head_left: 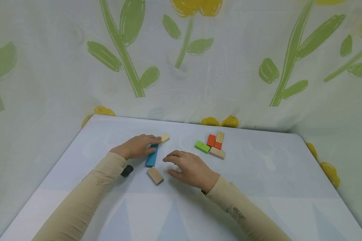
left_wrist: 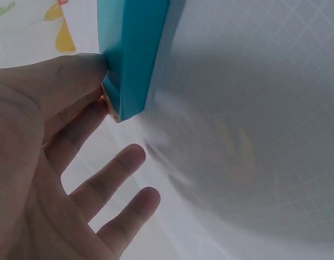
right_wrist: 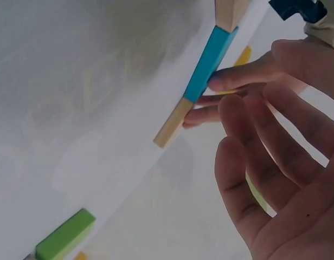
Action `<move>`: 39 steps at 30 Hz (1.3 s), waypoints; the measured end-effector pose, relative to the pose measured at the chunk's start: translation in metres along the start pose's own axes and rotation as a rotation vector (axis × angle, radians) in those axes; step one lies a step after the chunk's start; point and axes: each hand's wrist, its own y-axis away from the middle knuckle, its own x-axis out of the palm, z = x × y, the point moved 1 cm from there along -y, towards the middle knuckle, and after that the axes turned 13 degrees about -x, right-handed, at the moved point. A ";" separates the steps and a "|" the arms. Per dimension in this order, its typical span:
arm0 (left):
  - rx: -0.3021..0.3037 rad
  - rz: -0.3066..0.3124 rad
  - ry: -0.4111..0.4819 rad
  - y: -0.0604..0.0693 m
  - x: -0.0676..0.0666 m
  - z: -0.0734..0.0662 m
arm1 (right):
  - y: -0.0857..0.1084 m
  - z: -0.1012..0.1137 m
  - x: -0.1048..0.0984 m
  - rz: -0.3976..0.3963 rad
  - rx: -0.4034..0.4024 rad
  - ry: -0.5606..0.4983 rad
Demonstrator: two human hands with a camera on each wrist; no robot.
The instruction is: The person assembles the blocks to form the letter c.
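Observation:
In the head view, my left hand [head_left: 135, 146] touches a blue block [head_left: 151, 158] with the thumb, its other fingers reaching to a striped wooden block [head_left: 165, 138] at the far end. The left wrist view has the thumb against the blue block [left_wrist: 137, 49], the lower fingers spread. A plain wooden block [head_left: 155, 175] lies at the near end. These three form a bent row in the right wrist view, striped block [right_wrist: 173, 123] against blue block [right_wrist: 207, 65]. My right hand [head_left: 194, 169] hovers right of the row, fingers loosely bent, holding nothing.
Right of the hands, a cluster lies on the white table [head_left: 259, 187]: green blocks [head_left: 202, 146], a red block [head_left: 211, 140], another striped block [head_left: 220, 137] and a plain wooden block [head_left: 217, 153]. A flower-printed curtain [head_left: 229, 83] stands behind the table's far edge.

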 end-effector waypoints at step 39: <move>-0.014 -0.001 -0.039 0.001 0.001 0.001 | 0.055 -0.064 -0.025 -0.231 0.203 0.049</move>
